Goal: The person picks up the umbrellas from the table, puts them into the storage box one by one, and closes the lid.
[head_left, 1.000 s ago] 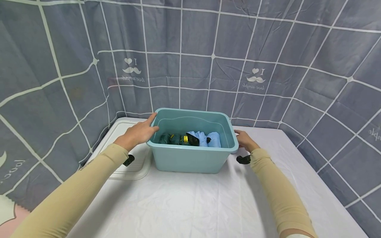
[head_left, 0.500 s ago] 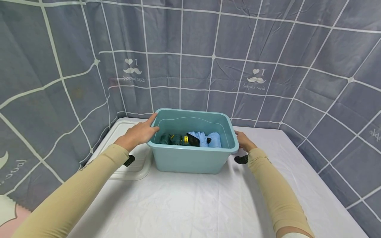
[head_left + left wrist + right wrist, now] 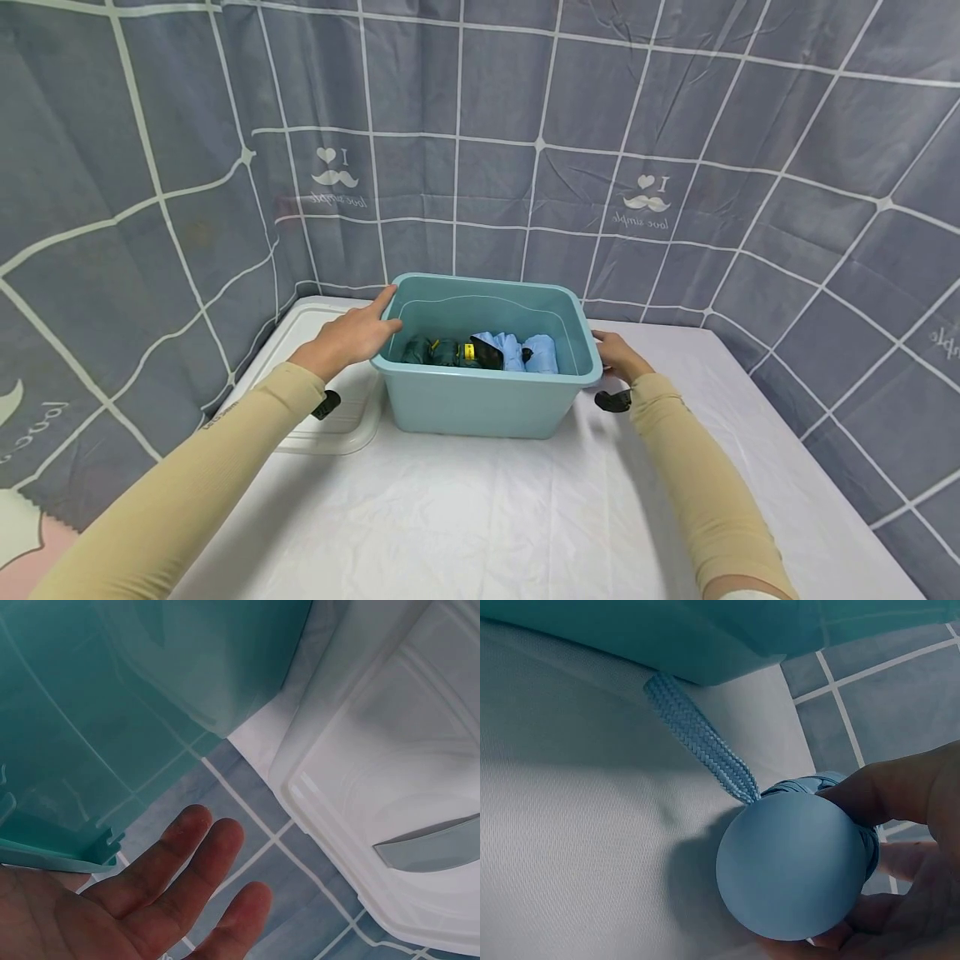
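A light teal plastic bin stands on the table in the head view. Inside it lie rolled dark green fabric bundles, one with a yellow label, and light blue fabric bundles. My left hand rests at the bin's left rim; in the left wrist view its fingers extend fairly straight outside the wall, holding nothing. Beside the bin's right wall, my right hand grips a light blue folding umbrella by thumb and fingers. The umbrella's round end and woven strap show; the bin hides it from the head view.
A white lid with a grey latch lies left of the bin, partly behind the left hand. White cloth covers the table. Grey checked curtains rise at the back and both sides.
The right hand shifts very slightly left, then back right, staying beside the bin. The left hand and the bin hold their places.
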Tool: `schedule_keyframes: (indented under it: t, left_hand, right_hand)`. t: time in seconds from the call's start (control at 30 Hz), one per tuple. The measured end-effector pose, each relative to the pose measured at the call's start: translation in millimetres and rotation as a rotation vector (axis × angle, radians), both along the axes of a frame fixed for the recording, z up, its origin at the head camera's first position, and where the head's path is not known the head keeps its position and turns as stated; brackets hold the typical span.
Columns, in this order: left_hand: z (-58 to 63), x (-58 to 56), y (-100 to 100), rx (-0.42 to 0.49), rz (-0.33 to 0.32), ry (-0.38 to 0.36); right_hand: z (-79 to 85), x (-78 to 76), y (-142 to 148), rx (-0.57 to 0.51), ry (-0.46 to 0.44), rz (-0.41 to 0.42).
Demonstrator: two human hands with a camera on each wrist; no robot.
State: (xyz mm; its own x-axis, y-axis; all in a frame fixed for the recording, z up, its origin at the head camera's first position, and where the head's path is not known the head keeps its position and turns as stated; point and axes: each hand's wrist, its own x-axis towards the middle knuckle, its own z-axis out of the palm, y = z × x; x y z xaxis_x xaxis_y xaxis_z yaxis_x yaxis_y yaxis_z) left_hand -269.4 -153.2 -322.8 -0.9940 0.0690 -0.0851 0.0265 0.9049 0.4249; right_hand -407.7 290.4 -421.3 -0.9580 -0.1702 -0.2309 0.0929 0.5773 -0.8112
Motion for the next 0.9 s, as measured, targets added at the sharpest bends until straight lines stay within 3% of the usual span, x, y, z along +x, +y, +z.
schedule_keyframes:
  t: [0.57,0.9]
  left_hand:
    - [0.2,0.6,-1,0.013,0.001,-0.008]
    - [1.3,2.0,0,0.007,-0.001,-0.006]
  right_hand:
    - [6.3,0.4,7,-0.074,-0.085,-0.05]
    - [22.8,6.7,21,-0.089,-0.069,-0.089]
